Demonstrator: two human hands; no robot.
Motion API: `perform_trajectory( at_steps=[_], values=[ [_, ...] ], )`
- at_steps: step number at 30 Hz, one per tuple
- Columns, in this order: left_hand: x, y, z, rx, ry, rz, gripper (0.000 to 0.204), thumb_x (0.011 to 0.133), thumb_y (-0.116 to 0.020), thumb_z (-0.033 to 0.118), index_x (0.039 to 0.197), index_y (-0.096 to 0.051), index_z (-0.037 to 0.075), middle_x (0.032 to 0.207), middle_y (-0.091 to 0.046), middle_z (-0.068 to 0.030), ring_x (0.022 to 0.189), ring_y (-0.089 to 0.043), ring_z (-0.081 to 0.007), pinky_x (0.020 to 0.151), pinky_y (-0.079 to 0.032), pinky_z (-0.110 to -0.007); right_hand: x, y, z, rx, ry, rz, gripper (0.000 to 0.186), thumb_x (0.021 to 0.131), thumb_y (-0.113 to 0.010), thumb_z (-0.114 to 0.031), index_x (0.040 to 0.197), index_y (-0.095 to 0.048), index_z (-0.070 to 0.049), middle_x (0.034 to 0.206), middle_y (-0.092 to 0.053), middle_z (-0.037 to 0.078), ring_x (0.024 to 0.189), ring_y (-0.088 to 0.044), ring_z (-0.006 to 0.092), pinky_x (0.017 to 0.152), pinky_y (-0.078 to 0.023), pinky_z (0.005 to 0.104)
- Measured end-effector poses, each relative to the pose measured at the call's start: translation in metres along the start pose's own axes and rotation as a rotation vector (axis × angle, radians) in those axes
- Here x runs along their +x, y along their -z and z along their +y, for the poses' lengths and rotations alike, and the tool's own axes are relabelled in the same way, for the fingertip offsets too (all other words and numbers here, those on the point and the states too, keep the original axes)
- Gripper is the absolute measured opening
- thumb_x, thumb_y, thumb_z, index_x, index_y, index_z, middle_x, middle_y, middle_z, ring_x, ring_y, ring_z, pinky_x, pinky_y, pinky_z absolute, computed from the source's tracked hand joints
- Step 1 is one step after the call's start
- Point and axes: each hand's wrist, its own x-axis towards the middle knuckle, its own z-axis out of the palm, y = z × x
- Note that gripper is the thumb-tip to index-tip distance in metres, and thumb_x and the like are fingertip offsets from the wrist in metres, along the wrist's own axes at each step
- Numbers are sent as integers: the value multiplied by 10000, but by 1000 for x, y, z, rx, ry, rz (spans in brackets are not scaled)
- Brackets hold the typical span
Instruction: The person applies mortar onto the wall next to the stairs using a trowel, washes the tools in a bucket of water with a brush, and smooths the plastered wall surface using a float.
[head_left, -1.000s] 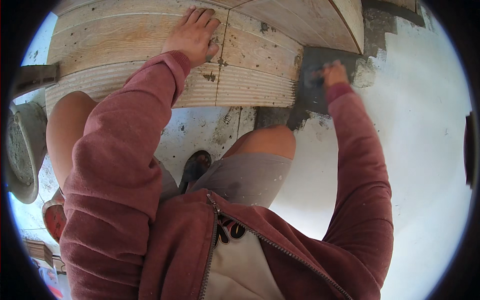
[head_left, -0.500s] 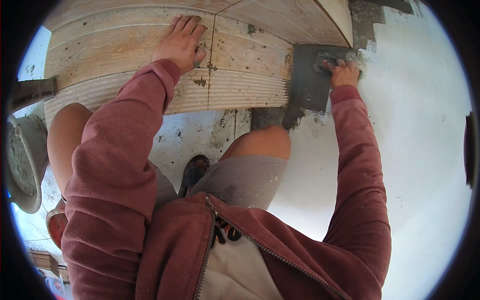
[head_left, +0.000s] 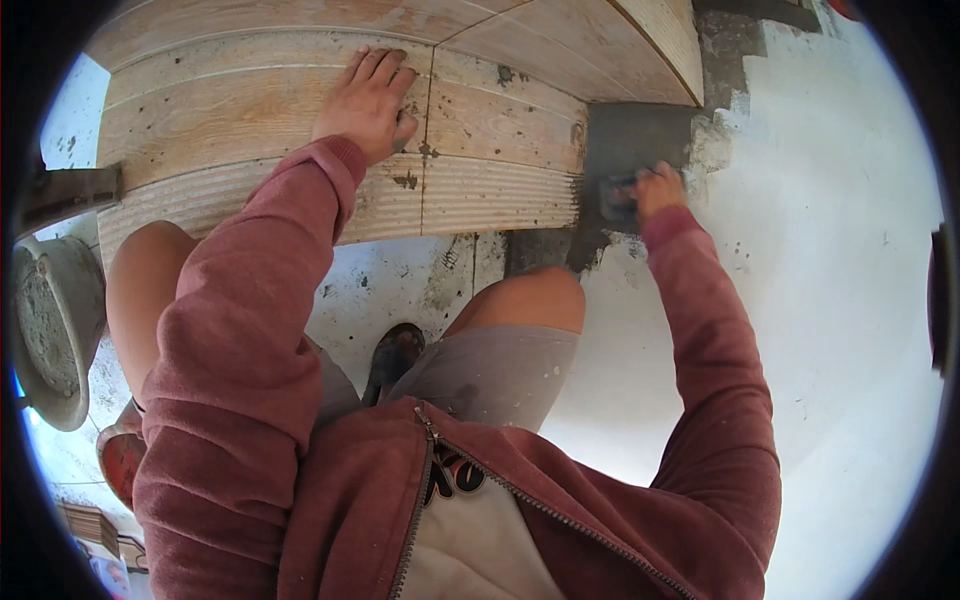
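Observation:
My left hand (head_left: 366, 108) lies flat on the wood-look tiled step (head_left: 220, 98), fingers stretched out, near a joint between tiles. My right hand (head_left: 661, 192) is closed on a small dark plastering float (head_left: 617, 200). The float is pressed to a patch of wet grey mortar (head_left: 636, 130) on the wall, beside the ribbed end of the step. Motion smears the float and the fingers a little, and part of the handle is hidden by them.
A white wall (head_left: 840, 250) fills the right side. At the left is a bucket of grey mortar (head_left: 50, 330), with a dark bar-like object (head_left: 75, 195) above it and a reddish container (head_left: 122, 465) below. A tile riser (head_left: 590, 45) rises beyond the step.
My right hand has brought the float down and to the left across the grey mortar patch, toward its lower edge. My left hand stays on the step; the whole view has shifted slightly.

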Motion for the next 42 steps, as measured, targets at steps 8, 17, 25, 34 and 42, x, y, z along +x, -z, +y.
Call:
perform_trajectory(
  at_steps=[8,17,25,34,42],
  values=[
    [-2,5,-4,16,-8,-2,449,694,-533,185,1114,-464,43,1258,-392,-142,1201,-330,-304,1065,-212,-406,6,55,24,57,-193,86,286,851,-432,-242,973,-621,-419,982,-580,-25,984,-474,201,740,-401,344],
    [2,9,2,44,-32,-1,435,690,-523,212,1091,-483,46,1241,-412,-128,1190,-346,-285,1061,-217,-403,-176,21,-61,335,256,-391,245,788,-486,-186,944,-673,-190,1017,-586,30,1048,-447,250,865,-346,379],
    [5,1,5,47,-45,2,465,681,-537,207,1113,-477,46,1245,-405,-131,1193,-337,-299,1063,-213,-412,-95,10,-37,497,-190,384,316,746,-527,-136,947,-662,-339,979,-561,1,966,-448,224,805,-363,366],
    [0,5,-4,54,-36,12,446,705,-548,222,1110,-468,53,1242,-408,-128,1192,-338,-291,1065,-207,-401,-57,29,-26,278,59,17,240,831,-467,-359,858,-688,-269,907,-592,-25,955,-445,185,770,-353,345],
    [-4,0,-5,42,-44,5,471,698,-534,188,1139,-442,46,1255,-386,-135,1196,-328,-306,1064,-207,-419,-57,24,-46,225,165,-98,274,838,-465,-350,830,-696,-204,908,-593,3,965,-457,215,783,-370,349]
  ],
)
